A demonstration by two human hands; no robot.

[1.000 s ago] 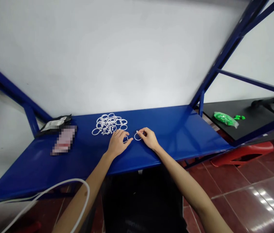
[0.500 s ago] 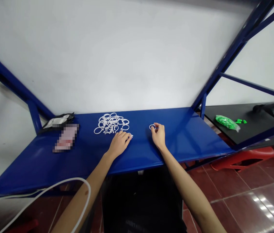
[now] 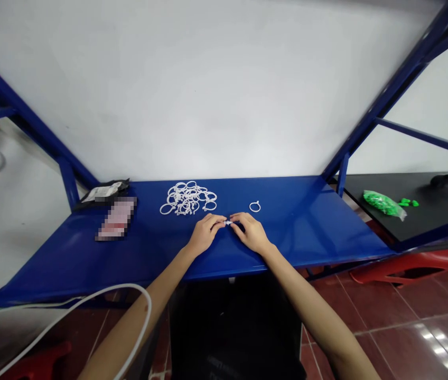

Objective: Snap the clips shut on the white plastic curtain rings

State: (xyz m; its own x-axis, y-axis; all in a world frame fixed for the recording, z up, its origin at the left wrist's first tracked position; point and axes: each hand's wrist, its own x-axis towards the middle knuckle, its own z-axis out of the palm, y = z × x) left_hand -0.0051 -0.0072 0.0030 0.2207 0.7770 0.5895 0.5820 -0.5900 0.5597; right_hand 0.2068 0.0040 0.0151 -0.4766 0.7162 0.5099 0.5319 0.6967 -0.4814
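Note:
My left hand [image 3: 203, 234] is closed, pinching a small white curtain ring [image 3: 227, 222] low over the table. From the other side, my right hand [image 3: 253, 233] has curled fingers closed at the ring's right end. Most of this ring is hidden by the fingers. Just beyond my right hand, a single white ring with a small eyelet [image 3: 254, 207] lies on the blue tabletop [image 3: 299, 227]. To the far left of my hands is a loose pile of white rings [image 3: 188, 198], several of them overlapping.
A black plastic package [image 3: 105, 193] and a blurred pinkish item [image 3: 117, 219] lie at the left. A white cable [image 3: 129, 286] loops across my left forearm. On the black table at right sits a bag of green pieces [image 3: 382, 203]. A red stool [image 3: 410, 266] stands below.
My right hand has let go of a ring, leaving it on the table, and moved left to meet my left hand at another ring. The view has shifted slightly.

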